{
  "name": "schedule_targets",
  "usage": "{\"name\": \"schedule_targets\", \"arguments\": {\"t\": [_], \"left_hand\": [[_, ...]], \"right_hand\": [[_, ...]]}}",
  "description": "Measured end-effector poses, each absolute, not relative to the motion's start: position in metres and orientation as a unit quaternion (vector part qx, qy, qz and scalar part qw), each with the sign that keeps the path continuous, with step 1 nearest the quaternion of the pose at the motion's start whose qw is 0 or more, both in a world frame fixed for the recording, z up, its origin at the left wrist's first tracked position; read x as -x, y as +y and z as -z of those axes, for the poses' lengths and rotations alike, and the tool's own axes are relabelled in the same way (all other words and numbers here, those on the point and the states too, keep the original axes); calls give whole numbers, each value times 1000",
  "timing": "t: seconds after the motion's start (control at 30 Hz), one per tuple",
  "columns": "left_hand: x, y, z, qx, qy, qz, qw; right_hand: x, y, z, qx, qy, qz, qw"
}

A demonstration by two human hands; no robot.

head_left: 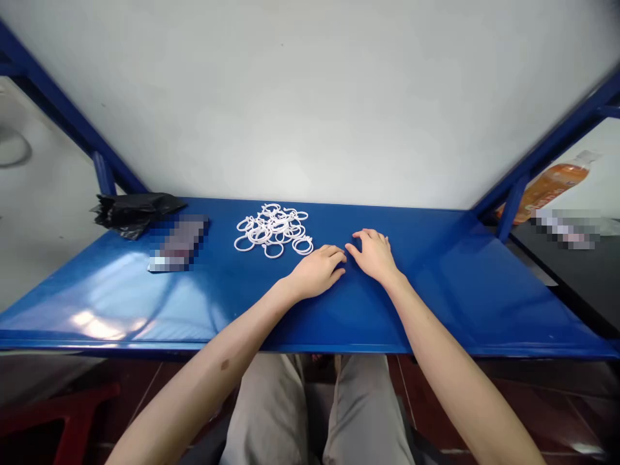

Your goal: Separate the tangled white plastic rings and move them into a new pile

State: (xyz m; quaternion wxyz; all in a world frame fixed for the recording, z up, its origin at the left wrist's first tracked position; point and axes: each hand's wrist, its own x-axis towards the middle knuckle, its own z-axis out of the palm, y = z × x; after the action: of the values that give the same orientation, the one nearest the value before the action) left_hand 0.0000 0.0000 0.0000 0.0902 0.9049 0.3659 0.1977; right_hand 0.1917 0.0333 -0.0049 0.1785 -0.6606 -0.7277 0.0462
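My left hand (317,270) lies palm down on the blue table (436,290), fingers stretched out and holding nothing. My right hand (374,254) rests beside it, also flat with fingers apart; the fingertips of the two hands almost meet. A pile of several white plastic rings (272,229) lies just beyond and to the left of my left hand, a short gap away. Neither hand touches the rings.
A crumpled black plastic bag (130,212) sits at the table's back left, with a blurred flat object (178,243) next to it. A white wall stands behind the table. An orange bottle (552,184) lies beyond the blue frame at right. A red stool (58,420) is below left.
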Motion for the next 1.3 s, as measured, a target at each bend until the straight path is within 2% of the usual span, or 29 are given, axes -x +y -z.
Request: {"name": "schedule_targets", "arguments": {"t": [1.17,1.3], "left_hand": [[2,-3,-7,-910,358,-187,95],[10,3,-13,-894,391,-214,48]], "right_hand": [[-196,35,7,648,-741,-42,172],[-196,35,5,648,-741,-47,168]]}}
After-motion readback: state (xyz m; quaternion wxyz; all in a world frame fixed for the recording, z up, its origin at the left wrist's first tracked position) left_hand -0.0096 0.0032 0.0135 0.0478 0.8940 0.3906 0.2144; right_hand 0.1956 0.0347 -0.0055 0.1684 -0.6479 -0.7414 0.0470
